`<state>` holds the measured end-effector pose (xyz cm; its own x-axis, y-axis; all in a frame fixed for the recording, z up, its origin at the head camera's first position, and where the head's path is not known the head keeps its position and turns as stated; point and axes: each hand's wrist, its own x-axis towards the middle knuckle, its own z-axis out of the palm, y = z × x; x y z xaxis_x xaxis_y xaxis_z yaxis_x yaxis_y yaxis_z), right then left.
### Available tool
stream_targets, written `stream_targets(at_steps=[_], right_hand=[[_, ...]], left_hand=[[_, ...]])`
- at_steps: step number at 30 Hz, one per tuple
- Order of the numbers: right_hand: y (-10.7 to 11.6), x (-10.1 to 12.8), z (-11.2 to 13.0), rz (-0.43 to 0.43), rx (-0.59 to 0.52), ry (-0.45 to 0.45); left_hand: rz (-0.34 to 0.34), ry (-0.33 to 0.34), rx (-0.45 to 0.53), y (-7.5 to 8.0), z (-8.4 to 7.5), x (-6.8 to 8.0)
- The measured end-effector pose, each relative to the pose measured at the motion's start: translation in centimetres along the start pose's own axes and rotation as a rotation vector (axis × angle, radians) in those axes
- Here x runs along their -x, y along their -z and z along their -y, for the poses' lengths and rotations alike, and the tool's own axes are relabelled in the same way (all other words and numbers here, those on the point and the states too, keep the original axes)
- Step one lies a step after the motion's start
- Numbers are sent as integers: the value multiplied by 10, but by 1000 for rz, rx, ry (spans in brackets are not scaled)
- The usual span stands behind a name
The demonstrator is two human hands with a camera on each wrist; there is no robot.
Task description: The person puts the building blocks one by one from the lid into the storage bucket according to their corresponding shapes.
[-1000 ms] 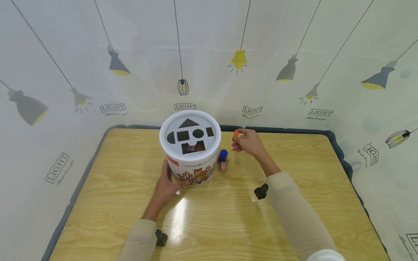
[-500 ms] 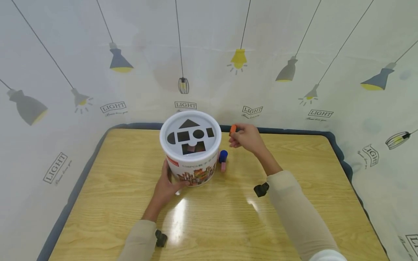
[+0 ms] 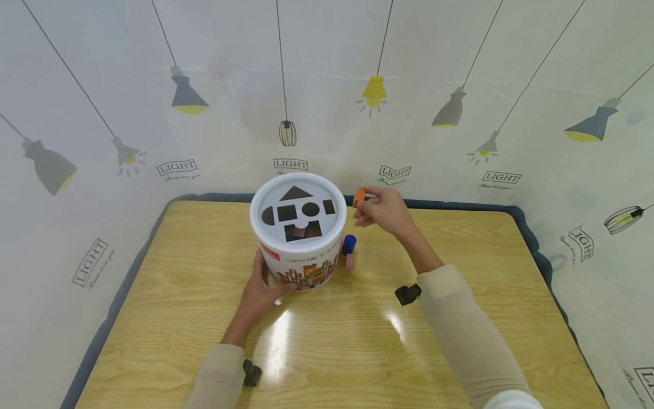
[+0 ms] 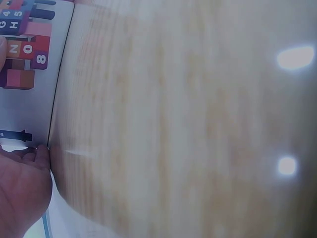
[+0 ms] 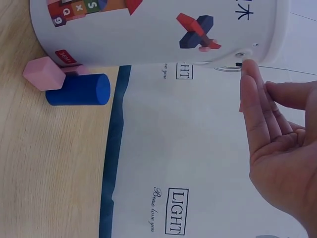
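Observation:
A white block bucket [image 3: 276, 250] with shape cut-outs in its lid stands on the table. My left hand [image 3: 258, 295] holds its lower left side, thumb across the printed front and fingers round the far side. In the left wrist view, part of that hand [image 4: 22, 188] lies against the bucket's wall. Up by the lid's right edge, my right hand [image 3: 385, 210] pinches an orange block [image 3: 360, 195] between thumb and fingers. The fingers mostly hide this block in the right wrist view. Beneath that hand a blue cylinder block [image 5: 79, 90] and a pink block [image 5: 43, 73] lie beside the bucket.
The wooden table [image 3: 327, 352] ends at a dark blue border [image 3: 460, 205] along the back. Behind it rises a wall covering [image 3: 327, 51] printed with hanging lamps. Through the lid's lower opening, blocks show inside the bucket.
My right hand has risen and moved left with the orange block, from beside the bucket to close by the lid's rim. The left hand and the bucket have kept their places.

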<state>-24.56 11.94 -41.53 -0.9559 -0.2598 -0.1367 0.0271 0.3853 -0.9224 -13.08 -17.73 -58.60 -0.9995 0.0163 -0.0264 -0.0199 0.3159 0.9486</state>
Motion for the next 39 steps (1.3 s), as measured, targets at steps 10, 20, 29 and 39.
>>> stream_targets(at_steps=[10, 20, 29, 39], right_hand=[[-1, 3, 9, 32, -65, 15], [-3, 1, 15, 87, -111, 18], [0, 2, 18, 95, -106, 45], [4, 5, 27, 94, -92, 78]], left_hand=[[2, 1, -4, 1, -2, 1], [-5, 3, 2, -1, 0, 0], [-1, -5, 1, 0, -1, 0], [24, 30, 31, 3, -21, 6]])
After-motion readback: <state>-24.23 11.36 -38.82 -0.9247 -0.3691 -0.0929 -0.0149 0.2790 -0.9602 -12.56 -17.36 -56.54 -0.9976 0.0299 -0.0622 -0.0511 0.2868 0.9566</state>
